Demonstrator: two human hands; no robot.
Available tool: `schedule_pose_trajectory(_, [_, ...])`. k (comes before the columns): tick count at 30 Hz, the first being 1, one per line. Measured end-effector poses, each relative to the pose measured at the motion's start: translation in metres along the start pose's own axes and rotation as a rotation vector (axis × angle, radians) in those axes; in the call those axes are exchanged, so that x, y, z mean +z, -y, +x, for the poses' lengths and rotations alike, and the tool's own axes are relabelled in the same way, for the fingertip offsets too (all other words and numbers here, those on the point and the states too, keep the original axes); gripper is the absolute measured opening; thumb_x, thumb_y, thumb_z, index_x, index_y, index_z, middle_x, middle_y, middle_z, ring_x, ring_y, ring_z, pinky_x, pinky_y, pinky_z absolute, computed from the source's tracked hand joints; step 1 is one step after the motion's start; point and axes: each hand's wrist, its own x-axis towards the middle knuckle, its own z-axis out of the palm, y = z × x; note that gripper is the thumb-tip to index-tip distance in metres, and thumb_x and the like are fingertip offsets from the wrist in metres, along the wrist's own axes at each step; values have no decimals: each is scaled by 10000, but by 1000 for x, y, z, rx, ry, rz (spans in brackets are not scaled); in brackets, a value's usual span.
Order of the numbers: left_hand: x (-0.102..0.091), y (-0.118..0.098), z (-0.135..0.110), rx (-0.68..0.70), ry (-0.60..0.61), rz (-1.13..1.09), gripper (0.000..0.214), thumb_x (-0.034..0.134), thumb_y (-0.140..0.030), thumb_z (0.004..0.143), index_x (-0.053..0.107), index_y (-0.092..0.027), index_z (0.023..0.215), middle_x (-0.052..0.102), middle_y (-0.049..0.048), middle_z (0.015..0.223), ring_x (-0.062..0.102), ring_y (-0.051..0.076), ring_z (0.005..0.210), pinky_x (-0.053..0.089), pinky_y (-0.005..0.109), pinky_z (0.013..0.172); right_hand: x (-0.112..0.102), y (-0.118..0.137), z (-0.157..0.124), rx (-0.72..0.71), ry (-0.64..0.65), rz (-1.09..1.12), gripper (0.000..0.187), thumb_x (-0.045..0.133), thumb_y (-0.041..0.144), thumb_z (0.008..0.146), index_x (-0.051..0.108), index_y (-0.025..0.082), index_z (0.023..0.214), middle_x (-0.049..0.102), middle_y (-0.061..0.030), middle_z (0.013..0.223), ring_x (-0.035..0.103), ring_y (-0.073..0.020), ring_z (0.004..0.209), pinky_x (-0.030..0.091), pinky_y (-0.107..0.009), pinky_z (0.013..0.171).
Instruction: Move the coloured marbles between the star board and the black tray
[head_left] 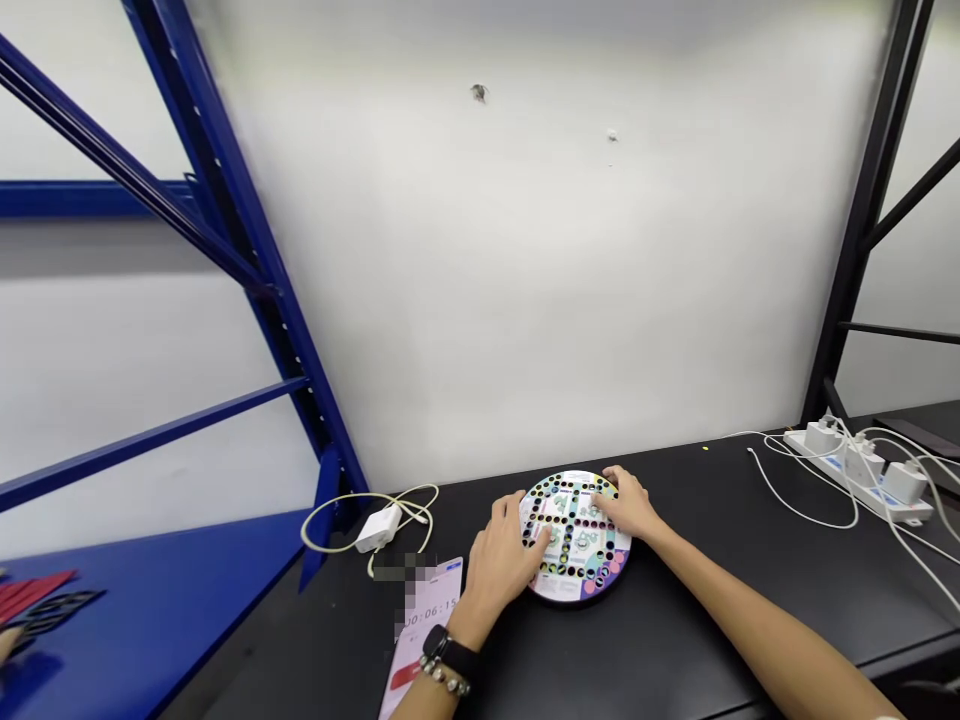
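Observation:
A round game board [576, 545] with a white, patterned face and a cross-shaped track of dark round spots lies on the black table. My left hand [504, 555] grips its left rim, the thumb resting over the face. At the upper right rim, my right hand [626, 508] holds the board with its thumb on top and fingers around the edge. A dark watch [450, 650] and a beaded bracelet are on my left wrist. Beside that wrist lies a phone [427, 625] with a timer on its screen, partly hidden by the arm.
A white charger [378, 528] with a looped cable sits left of the board. On the right, a white power strip [862, 475] carries several plugs and trailing cables. Blue rack posts [262, 260] stand at left over a blue surface [172, 580]; a white wall [562, 300] rises behind.

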Motion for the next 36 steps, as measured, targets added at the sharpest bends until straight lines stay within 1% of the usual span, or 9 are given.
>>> schedule_pose_trajectory(8, [-18,7,6,177,-499,-474,366,436,-421,907,503,-181,1175,565,85,1125,625,194,885,539,350,785,-49,21,2,-17,132,1035,394,755,445,662,631,153,897,705,-61,779,669,-199,703,531,-311,666])
schedule_pose_trajectory(10, [-20,10,8,177,-601,-498,333,406,-403,918,519,-181,1138,563,83,1087,617,197,870,544,357,776,-69,20,5,11,-23,1202,378,787,427,627,596,174,832,680,-24,696,652,-180,625,524,-288,598])
schedule_pose_trajectory(13, [-16,13,9,151,-563,-408,280,434,-383,906,534,-204,1097,574,67,1064,619,210,885,541,373,790,-94,9,14,-20,-494,1250,352,770,414,636,539,200,795,659,9,688,641,-165,636,515,-269,589])
schedule_pose_trajectory(15, [-12,11,8,145,-470,-325,259,480,-368,883,539,-222,1088,578,56,1069,628,217,901,541,372,779,-106,0,18,-118,-791,1094,305,718,414,690,542,198,815,662,-4,767,635,-160,710,511,-271,651])
schedule_pose_trajectory(17, [-7,7,6,165,-398,-259,260,507,-347,865,544,-235,1097,580,49,1086,637,219,916,539,361,769,-110,-6,18,-199,-884,794,261,648,405,755,576,184,875,659,-36,847,621,-172,774,495,-290,701])
schedule_pose_trajectory(25, [-1,-3,2,207,-331,-199,248,518,-306,850,551,-237,1086,592,37,1094,651,208,911,534,334,758,-59,-14,0,-154,-122,-456,176,554,118,734,608,197,881,626,-60,940,569,-217,905,368,-293,721])
schedule_pose_trajectory(28, [0,-1,3,207,-317,-203,245,512,-312,855,549,-237,1086,591,39,1098,647,211,919,530,342,770,-41,-18,-1,-80,57,-515,160,560,156,766,608,206,911,610,-59,999,582,-202,880,348,-284,692])
schedule_pose_trajectory(31, [2,-1,3,210,-311,-204,243,502,-322,865,556,-239,1088,594,40,1098,645,211,909,526,347,775,-34,-19,-1,-51,29,-462,174,488,233,870,587,225,1012,587,-55,1044,592,-184,868,348,-284,687])
schedule_pose_trajectory(36, [4,-3,2,225,-294,-206,236,505,-306,864,556,-235,1084,595,43,1094,641,213,925,522,349,798,-27,-8,-7,-271,51,-404,255,458,349,925,585,267,1130,554,-50,1089,569,-185,977,374,-283,771])
